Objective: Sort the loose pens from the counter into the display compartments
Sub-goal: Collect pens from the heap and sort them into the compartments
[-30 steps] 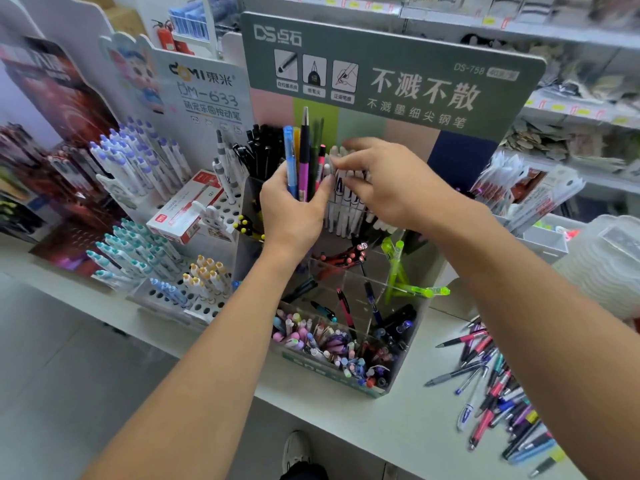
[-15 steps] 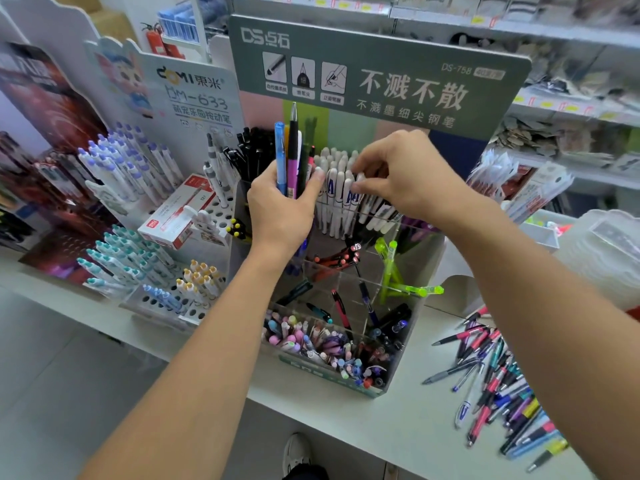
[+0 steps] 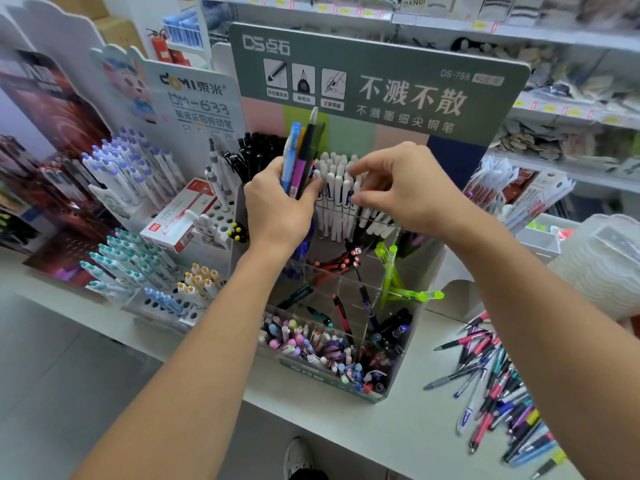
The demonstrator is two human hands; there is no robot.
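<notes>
Left hand (image 3: pixel 277 206) grips an upright bundle of pens (image 3: pixel 299 155), fingers curled round it. Just right of that grip, white capped pens (image 3: pixel 337 188) stand in the display's (image 3: pixel 408 327) rear compartment; right hand (image 3: pixel 405 188) touches them, fingers loosely bent. Loose pens (image 3: pixel 498 386) lie well right, below.

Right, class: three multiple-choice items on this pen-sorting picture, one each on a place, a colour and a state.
1. Where is the pile of loose pens?
A. on the counter, right of the clear display
B. on the floor
C. on the top shelf

2. What colour are the pens leaning in the display's right compartment?
A. orange
B. neon green
C. brown

3. What is the left hand doing?
A. lying flat
B. pointing
C. gripping a bundle of pens

Answers: A, the pile lies beside the clear display; B, the neon green pens; C, fingers wrap the bundle of pens.
</notes>
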